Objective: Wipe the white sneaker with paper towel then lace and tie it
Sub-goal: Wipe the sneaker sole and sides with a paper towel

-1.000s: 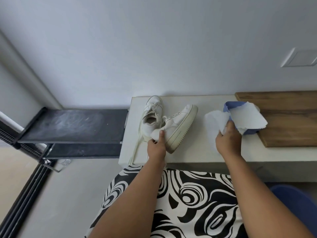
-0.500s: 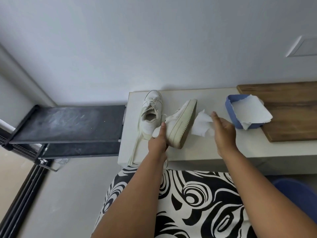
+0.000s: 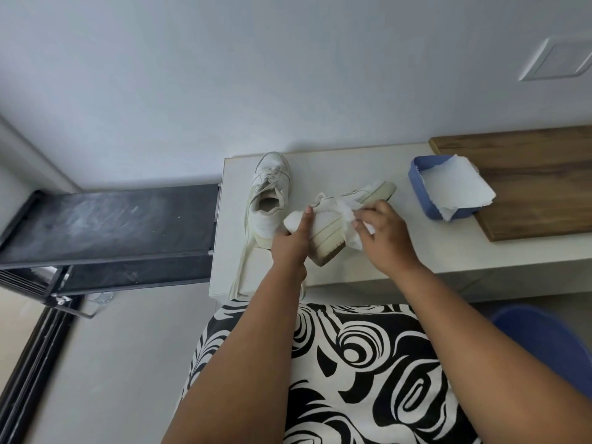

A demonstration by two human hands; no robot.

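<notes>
Head cam: L hand (image 3: 290, 248) grips heel end of white sneaker (image 3: 333, 225), thumb laid along the upper, fingers curled under; shoe tipped on its side, sole facing right, on white table (image 3: 400, 261). R hand (image 3: 384, 238) holds crumpled paper towel (image 3: 349, 219), fingers curled, pressing it against sneaker's side/sole edge. 2nd sneaker (image 3: 269, 200) upright just left, laces hanging over table edge. Blue box (image 3: 419, 187) w/ paper sheets to the right, partly on wood board (image 3: 528, 184)
</notes>
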